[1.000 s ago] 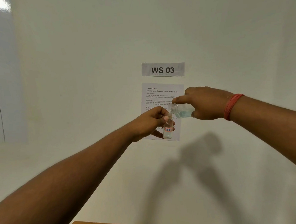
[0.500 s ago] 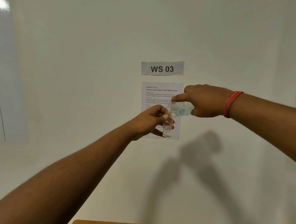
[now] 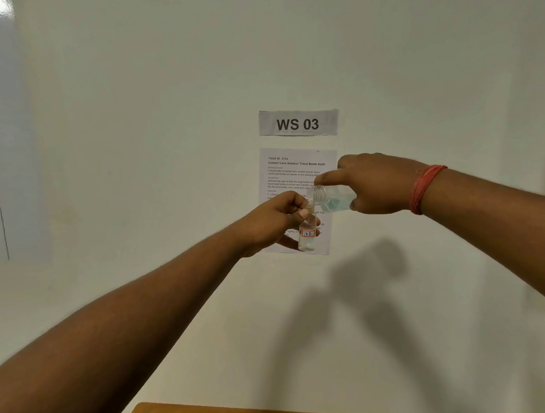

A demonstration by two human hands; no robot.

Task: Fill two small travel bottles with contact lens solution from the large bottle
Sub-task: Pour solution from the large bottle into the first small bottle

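A person's left hand [image 3: 275, 220] pinches a small travel bottle [image 3: 308, 234] upright in its fingers before a white wall [image 3: 164, 149]. The right hand [image 3: 376, 183], fingers curled, grips the large bottle [image 3: 330, 199] tipped sideways, its mouth touching the small bottle's neck.

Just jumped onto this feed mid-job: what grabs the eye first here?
Centre frame, the right hand tips a large bottle of bluish solution over the mouth of a small travel bottle that the left hand holds upright. Behind them, a "WS 03" sign and a task sheet hang on the wall.
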